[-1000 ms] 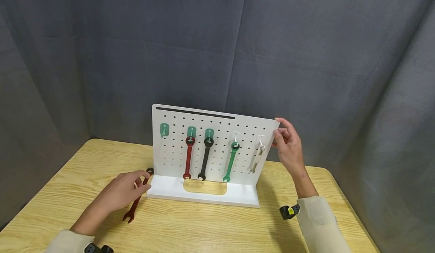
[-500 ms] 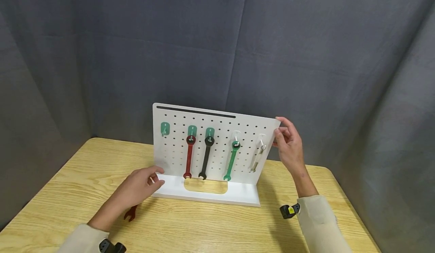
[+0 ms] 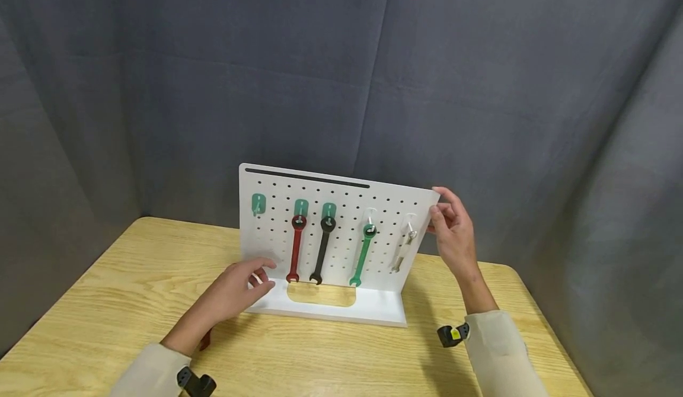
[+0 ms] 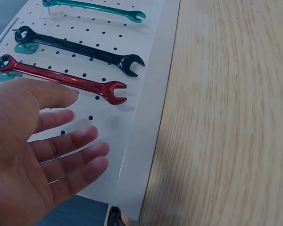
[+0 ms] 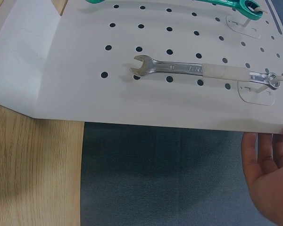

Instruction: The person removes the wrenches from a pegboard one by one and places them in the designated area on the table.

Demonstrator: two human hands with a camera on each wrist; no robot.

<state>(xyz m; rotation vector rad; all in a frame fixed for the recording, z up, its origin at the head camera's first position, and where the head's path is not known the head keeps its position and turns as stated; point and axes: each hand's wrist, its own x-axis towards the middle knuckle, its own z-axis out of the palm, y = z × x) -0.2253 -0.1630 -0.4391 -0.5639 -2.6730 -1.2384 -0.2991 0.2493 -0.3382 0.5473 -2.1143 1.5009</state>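
A white pegboard (image 3: 285, 189) stands on the table with wrenches hung from its hooks: a red wrench (image 3: 296, 252), a black wrench (image 3: 321, 252), a green wrench (image 3: 363, 255) and a silver wrench (image 5: 177, 67). My right hand (image 3: 453, 234) pinches the board's upper right edge, thumb in front and fingers behind. Low before the board's left side, my left hand (image 3: 235, 290) holds nothing; its fingers are spread and relaxed, near the hanging red wrench in the left wrist view. Another red wrench (image 3: 205, 339) lies on the table, mostly hidden under the left forearm.
At the board's far left a green hook (image 3: 258, 203) carries no wrench. The board's white base (image 3: 379, 305) reaches forward over the wooden table (image 3: 320, 361). Grey curtains (image 3: 267, 89) hang behind and at both sides.
My left hand has moved right, from above the loose red wrench to in front of the board's lower left, so the forearm now covers most of that wrench. The right hand keeps its grip.
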